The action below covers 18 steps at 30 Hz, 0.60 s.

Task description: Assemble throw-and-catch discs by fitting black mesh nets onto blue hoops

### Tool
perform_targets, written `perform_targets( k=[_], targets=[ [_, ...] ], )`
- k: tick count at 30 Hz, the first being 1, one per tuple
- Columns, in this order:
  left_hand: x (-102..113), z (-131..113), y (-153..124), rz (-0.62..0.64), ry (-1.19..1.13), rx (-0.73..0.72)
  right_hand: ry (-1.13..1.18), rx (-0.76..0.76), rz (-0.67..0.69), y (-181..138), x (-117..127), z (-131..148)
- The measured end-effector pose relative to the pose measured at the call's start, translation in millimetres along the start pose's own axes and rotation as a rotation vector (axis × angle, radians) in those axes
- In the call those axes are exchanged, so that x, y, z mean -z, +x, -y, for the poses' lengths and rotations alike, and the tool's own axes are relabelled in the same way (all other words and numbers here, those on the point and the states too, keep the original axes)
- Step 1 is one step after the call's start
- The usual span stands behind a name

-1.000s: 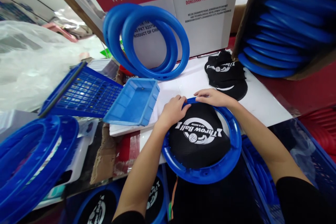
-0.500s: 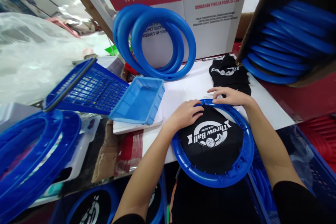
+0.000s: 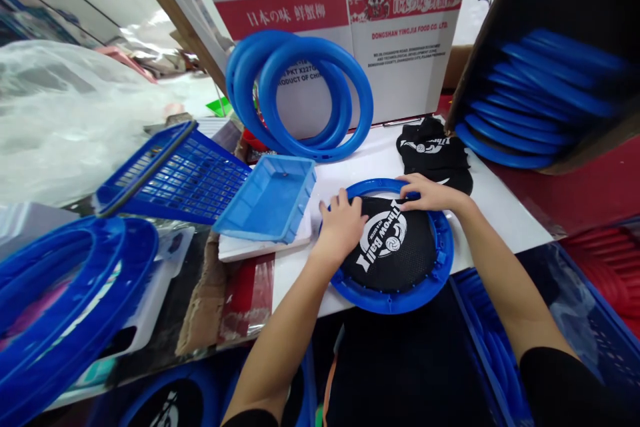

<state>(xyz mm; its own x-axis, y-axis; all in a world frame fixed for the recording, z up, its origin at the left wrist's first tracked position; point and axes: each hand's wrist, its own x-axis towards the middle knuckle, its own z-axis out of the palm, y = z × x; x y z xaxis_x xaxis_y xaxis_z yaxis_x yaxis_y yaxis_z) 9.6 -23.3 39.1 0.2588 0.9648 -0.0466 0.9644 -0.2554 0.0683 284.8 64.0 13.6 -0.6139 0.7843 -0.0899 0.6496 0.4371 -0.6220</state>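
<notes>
A blue plastic ring (image 3: 391,302) lies at the front edge of the white tabletop, its ribbed inner side facing up. Black mesh fabric (image 3: 407,260) printed "Throw Ball" spans its lower part, with a gap along the far rim. My left hand (image 3: 343,230) grips the ring's left side, fingers bent over the rim and thumb on the fabric. On the far right, my right hand (image 3: 425,193) pinches the fabric's upper edge between thumb and fingers. Behind it sits a pile of black printed fabric pieces (image 3: 433,160).
Blue rings (image 3: 363,80) lean on a white carton (image 3: 400,90). A light blue tray (image 3: 270,197) and a blue basket (image 3: 175,173) stand left, near stacked blue rings (image 3: 145,260). At right, a tilted box (image 3: 463,90) holds several rings; red rings (image 3: 607,267) lie below.
The ring has moved away from my body onto the tabletop and turned counterclockwise with its fabric. My left hand has shifted to its left side; the right now pinches the fabric edge.
</notes>
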Motion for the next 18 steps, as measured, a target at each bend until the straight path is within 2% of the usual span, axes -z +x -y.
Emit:
perform_targets(
  k=[2, 4, 6, 10, 14, 16, 18],
  targets=[
    [-4, -6, 1, -0.02, 0.03, -0.202, -0.029, 0.021, 0.016, 2, -4, 0],
    [-9, -5, 5, 0.052, -0.009, -0.333, -0.032, 0.039, 0.019, 2, -6, 2],
    [-11, -1, 9, 0.104, -0.041, -0.329, -0.031, 0.039, -0.008, 3, -9, 5],
    [-8, 6, 12, 0.045, -0.027, -0.267, -0.01, 0.069, -0.103, 10, -20, 14],
    [-3, 16, 14, 0.054, -0.104, -0.209, 0.01, 0.099, -0.169, 13, -22, 19],
    [-5, 23, 16, 0.079, -0.175, -0.205, 0.019, 0.094, -0.139, 10, -17, 20],
    [-8, 30, 17, 0.105, -0.233, -0.215, 0.043, 0.089, -0.05, 6, -12, 20]
  ],
)
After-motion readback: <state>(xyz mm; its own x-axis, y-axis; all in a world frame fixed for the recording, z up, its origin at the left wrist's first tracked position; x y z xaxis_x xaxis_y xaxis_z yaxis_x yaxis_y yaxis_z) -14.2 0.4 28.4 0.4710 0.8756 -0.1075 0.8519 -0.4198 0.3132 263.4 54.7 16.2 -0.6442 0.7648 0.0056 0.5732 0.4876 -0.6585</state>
